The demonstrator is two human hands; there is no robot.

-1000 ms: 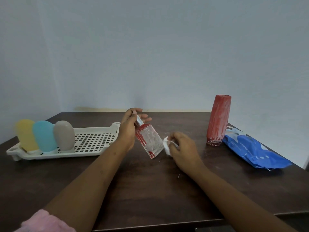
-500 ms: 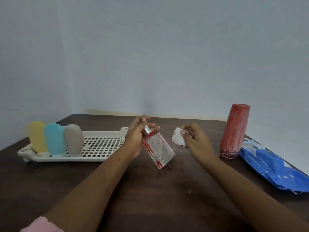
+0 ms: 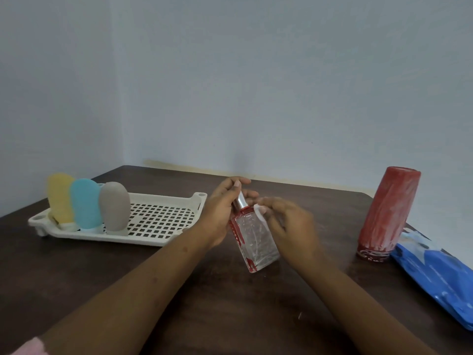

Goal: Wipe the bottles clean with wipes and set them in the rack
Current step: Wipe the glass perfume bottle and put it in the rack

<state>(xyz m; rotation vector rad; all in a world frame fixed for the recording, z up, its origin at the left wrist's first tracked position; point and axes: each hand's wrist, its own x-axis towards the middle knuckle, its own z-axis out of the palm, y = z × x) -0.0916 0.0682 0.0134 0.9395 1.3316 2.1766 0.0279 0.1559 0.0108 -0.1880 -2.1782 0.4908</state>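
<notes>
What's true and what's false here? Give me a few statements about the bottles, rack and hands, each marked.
1. A yellow bottle, a blue bottle and a grey bottle stand in the rack. True.
2. The left hand holds the clear bottle by its silver neck. True.
3. The red bottle lies in the rack. False: it stands upright on the table, beside the wipes pack.
4. The right hand is empty. False: its fingers pinch a white wipe at the clear bottle's shoulder.
</notes>
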